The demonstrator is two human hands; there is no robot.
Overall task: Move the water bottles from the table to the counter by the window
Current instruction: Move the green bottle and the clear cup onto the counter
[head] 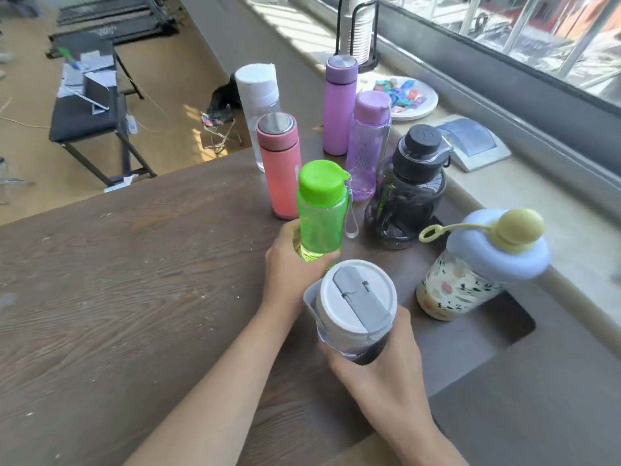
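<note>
My left hand (289,274) grips the lower part of a green translucent bottle (321,210) with a green cap. My right hand (379,358) holds a grey-lidded tumbler (356,304) from below, right in front of the green bottle. Standing on the dark wooden table (134,280) are a pink flask (280,164), a clear bottle with a white cap (257,95), a purple flask (339,102), a translucent purple bottle (368,142), a black bottle (408,193) and a patterned bottle with a blue lid (477,267). The beige counter (537,203) runs under the window at right.
On the counter sit a white plate of colourful wrappers (408,95), a flat white and blue device (473,141) and a black rack of stacked cups (361,31). A rectangular cut-out (504,324) opens in the table near the patterned bottle. A black bench (87,105) stands on the floor beyond.
</note>
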